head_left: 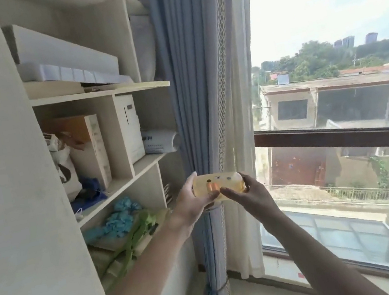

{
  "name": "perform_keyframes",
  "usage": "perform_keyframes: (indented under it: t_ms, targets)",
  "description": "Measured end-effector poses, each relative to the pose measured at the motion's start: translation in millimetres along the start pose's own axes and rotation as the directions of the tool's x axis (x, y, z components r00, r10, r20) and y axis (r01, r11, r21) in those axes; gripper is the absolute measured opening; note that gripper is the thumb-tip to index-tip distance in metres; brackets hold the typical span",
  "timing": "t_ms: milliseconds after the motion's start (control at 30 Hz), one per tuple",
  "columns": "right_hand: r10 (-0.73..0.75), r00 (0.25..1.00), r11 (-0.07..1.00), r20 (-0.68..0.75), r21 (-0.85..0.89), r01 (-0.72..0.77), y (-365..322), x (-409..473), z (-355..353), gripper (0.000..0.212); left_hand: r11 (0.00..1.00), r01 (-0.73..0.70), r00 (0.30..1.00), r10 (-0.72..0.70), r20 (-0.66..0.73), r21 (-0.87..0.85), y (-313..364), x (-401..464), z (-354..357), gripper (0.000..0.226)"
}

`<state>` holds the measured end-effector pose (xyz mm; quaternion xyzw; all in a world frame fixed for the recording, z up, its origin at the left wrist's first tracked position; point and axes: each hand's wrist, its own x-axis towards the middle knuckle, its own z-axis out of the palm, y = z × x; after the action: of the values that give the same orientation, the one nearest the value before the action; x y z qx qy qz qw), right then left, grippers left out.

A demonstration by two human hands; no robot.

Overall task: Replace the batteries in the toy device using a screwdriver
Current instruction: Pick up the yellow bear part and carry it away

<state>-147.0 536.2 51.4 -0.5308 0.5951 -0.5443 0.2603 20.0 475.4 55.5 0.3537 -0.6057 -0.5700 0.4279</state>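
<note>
A yellow toy device [222,181] with small dark dots and an orange patch on its face is held out in front of me at arm's length, in the air before the blue curtain. My left hand [193,203] grips its left end with the thumb near the orange patch. My right hand [247,194] grips its right end, with the thumb laid across the front. No screwdriver or batteries are in view.
White shelves [122,186] on the left hold boxes, bags and blue and green items. A blue curtain [192,111] hangs tied behind the toy. A large window [342,137] fills the right side, with a sill below.
</note>
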Motion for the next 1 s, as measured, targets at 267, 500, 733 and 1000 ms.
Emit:
perform_keyframes:
  t_ms: [267, 500, 733, 1000]
  targets:
    - [-0.082, 0.982, 0.996, 0.170, 0.041, 0.076, 41.8, 180.1, 42.2, 0.049, 0.996, -0.008, 0.945, 0.038, -0.325, 0.094, -20.5, 144.0, -32.8, 0.078]
    - [-0.073, 0.942, 0.996, 0.327, 0.062, 0.056, 73.0, 298.5, 110.1, 0.066, 0.977, 0.067, 0.814, 0.063, -0.577, 0.201, -51.4, 240.7, -88.4, 0.080]
    - [-0.106, 0.867, 0.992, 0.486, 0.109, 0.061, 69.7, 394.5, 166.3, 0.067, 0.958, 0.133, 0.653, 0.107, -0.750, 0.253, -47.6, 300.5, -132.5, 0.079]
    - [-0.179, 0.705, 0.983, 0.687, 0.154, 0.099, 80.0, 500.1, 240.6, 0.062, 0.856, 0.330, 0.425, 0.242, -0.873, 0.398, -55.0, 368.3, -167.5, 0.084]
